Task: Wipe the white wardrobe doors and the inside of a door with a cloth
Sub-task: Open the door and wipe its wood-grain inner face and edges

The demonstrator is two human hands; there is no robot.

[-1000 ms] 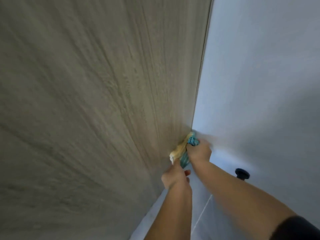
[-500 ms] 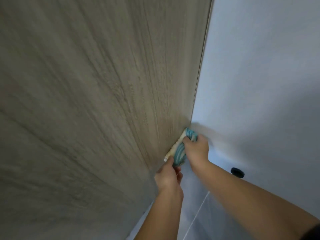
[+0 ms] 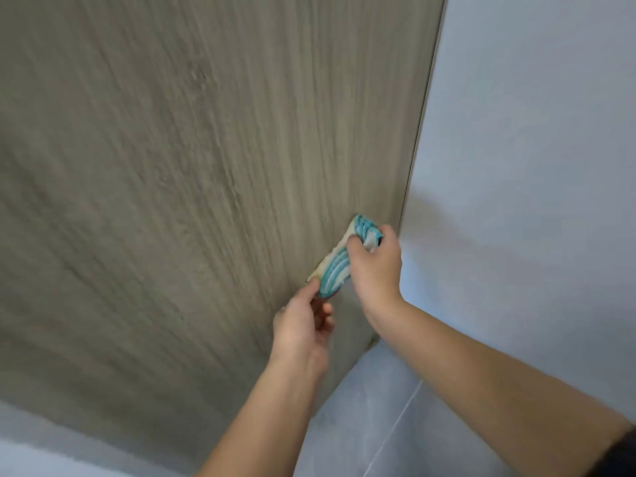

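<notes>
Holding the cloth slantwise against the wooden panel, we grip its upper end with our right hand and pinch its lower end with our left hand.

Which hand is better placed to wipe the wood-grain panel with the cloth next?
Probably the right. The right hand grips the upper part of the striped cloth against the wood-grain panel; the left hand only pinches its lower end with the fingertips.
</notes>
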